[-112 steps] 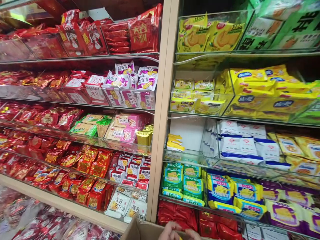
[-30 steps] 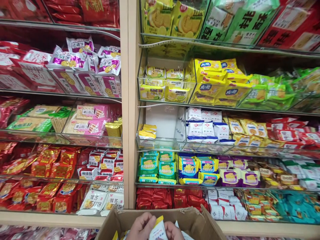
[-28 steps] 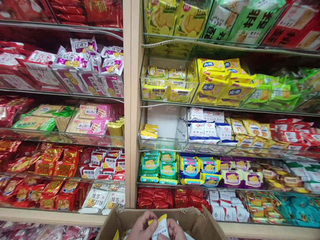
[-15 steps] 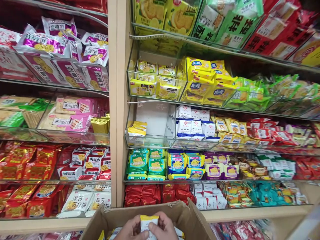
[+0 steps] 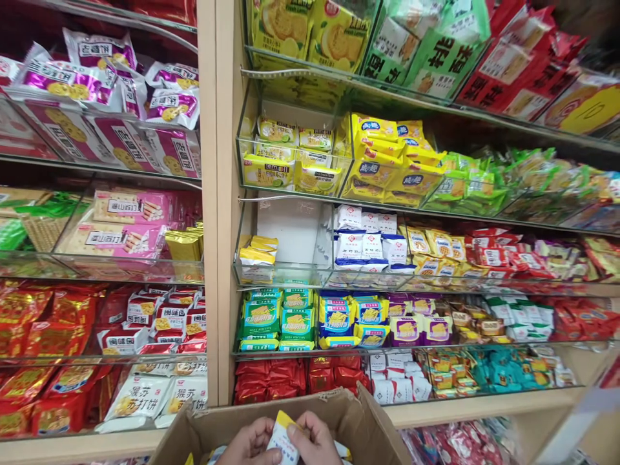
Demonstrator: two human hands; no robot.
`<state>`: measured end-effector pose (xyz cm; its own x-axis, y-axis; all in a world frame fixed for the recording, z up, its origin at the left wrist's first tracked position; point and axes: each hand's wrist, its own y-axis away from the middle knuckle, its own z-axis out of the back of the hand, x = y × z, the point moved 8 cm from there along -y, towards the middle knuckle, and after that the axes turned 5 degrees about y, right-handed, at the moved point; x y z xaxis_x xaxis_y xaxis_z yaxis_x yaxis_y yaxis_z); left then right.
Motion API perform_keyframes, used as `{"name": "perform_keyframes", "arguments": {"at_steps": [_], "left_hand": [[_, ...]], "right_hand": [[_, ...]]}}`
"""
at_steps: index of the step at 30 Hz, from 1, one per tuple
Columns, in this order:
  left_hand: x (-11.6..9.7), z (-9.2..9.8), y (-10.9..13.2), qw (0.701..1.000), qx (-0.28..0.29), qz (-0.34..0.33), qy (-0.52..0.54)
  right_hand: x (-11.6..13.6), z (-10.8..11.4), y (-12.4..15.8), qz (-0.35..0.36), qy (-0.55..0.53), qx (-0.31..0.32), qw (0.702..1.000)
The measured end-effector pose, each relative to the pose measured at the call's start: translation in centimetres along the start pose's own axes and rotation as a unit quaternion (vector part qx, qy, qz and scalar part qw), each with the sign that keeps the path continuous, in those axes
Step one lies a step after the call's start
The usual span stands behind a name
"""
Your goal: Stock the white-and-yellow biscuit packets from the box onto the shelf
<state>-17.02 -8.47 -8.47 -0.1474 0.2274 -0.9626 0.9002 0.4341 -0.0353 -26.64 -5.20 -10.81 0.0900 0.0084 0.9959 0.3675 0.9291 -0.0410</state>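
Between both hands, just over an open cardboard box [image 5: 358,420], is a small white snack packet [image 5: 282,445] with a yellow end. My left hand [image 5: 249,444] grips its left side, fingers curled. My right hand [image 5: 314,440] pinches its right side, the thumb lying across the front. The packet leans with its yellow end up. More white and yellow packets show in part in the box below, mostly hidden by my hands. On the shelf ahead, a clear compartment [image 5: 300,276] holds a short stack of similar yellow-and-white packets [image 5: 259,258] at its left side.
Beside that compartment are blue-and-white packets [image 5: 361,248]. Green packs [image 5: 261,320] fill the row beneath, and yellow lemon packs [image 5: 271,171] the one above. A wooden upright [image 5: 217,194] divides the shelves. Clear panels front the compartments.
The packet has tilted, its yellow end now slanting up. Both hands still hold it over the box. The view has shifted slightly, so the shelves appear further left.
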Motion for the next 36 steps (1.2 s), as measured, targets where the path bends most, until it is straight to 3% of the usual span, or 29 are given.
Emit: {"name": "perform_keyframes", "arguments": {"at_steps": [3,7,15,19,23,28,32,36], "left_hand": [[0.0,-0.1,0.1,1.0,0.022,-0.001,-0.019],[0.4,-0.4,0.1,0.998,0.043,0.011,0.046],[0.8,-0.4,0.0,0.999,0.034,0.025,0.027],[1.1,-0.5,0.2,0.998,0.037,0.042,0.024],[0.7,-0.4,0.1,0.999,0.017,0.031,0.022],[0.3,-0.8,-0.1,0.998,0.032,0.014,0.059],[-0.2,-1.1,0.1,0.997,0.055,-0.006,0.062],[-1.0,-0.8,0.3,0.999,0.026,-0.022,0.009]], "right_hand": [[0.4,-0.5,-0.1,0.015,0.003,0.026,1.0],[0.1,-0.4,-0.2,0.001,0.001,0.035,0.999],[-1.7,-0.8,0.5,-0.067,-0.033,0.028,0.997],[-0.9,-0.5,0.4,-0.05,-0.009,0.028,0.998],[0.3,0.4,0.2,-0.03,0.009,-0.015,0.999],[-0.6,-1.0,0.8,-0.091,-0.026,0.073,0.993],[0.5,-0.2,0.7,-0.023,-0.011,0.029,0.999],[1.8,0.2,0.8,0.027,-0.005,0.013,1.0]]}}
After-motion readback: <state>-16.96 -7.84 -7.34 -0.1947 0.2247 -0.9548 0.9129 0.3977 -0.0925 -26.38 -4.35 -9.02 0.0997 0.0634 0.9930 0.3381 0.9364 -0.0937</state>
